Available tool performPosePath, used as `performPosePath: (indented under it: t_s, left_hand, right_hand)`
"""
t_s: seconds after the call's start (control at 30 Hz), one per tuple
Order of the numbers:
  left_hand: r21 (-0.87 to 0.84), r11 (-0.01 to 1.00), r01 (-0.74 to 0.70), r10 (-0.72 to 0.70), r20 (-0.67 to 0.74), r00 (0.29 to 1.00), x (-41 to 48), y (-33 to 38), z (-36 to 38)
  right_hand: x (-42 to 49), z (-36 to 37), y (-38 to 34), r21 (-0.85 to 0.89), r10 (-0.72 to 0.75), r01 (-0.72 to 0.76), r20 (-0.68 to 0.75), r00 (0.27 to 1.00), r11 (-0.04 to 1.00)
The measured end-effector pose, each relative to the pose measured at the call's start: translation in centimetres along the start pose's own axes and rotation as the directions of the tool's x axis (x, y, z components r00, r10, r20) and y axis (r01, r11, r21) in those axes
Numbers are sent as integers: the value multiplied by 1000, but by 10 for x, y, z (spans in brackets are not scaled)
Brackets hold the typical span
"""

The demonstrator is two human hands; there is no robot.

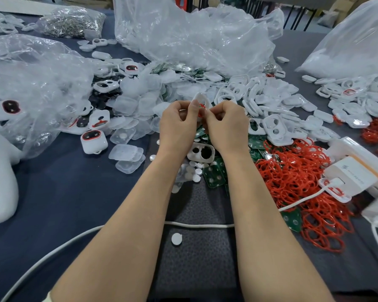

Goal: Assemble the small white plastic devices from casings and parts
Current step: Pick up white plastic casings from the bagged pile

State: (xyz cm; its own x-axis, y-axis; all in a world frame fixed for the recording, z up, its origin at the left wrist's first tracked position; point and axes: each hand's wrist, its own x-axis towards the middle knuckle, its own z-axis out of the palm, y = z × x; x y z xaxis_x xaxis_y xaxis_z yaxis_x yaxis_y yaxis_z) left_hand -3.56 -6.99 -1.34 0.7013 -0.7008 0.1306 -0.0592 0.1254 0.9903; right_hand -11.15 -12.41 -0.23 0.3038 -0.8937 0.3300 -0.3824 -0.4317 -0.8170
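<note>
White casing (200,98), raised over the table (79,192), is pinched by my left hand (179,124) and right hand (227,125), fingers curled on it and on a red gasket (202,106) (seating not visible). Few finished devices (94,141) lie at left; heaped loose casings (271,99), gaskets (292,177) and green boards (214,176) suggest most remains.

A dark blue-grey table (59,192) fills the view, black metal frames (190,5) behind.
</note>
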Motion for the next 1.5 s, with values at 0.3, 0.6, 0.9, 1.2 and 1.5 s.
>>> performPosePath:
  t_s: [0.3,0.6,0.9,1.2,1.5]
  left_hand:
    - [101,994,-36,40,-39,998,2,-1,0]
    - [124,992,-33,44,-89,995,4,-1,-1]
    - [19,1000,-4,5,-22,1000,5,-1,-6]
    - [-66,997,-32,33,5,999,6,-2,-7]
    - [-187,982,36,-11,136,991,7,-6,-7]
  right_hand:
    - [-6,5,-6,-44,-1,0,-32,999,999]
    - [-10,17,-7,-51,-6,2,-89,996,999]
    - [-1,-2,-2,523,244,-360,280,929,773]
    - [2,-1,5,532,195,-368,353,915,762]
    - [4,1,11,480,172,-274,246,954,833]
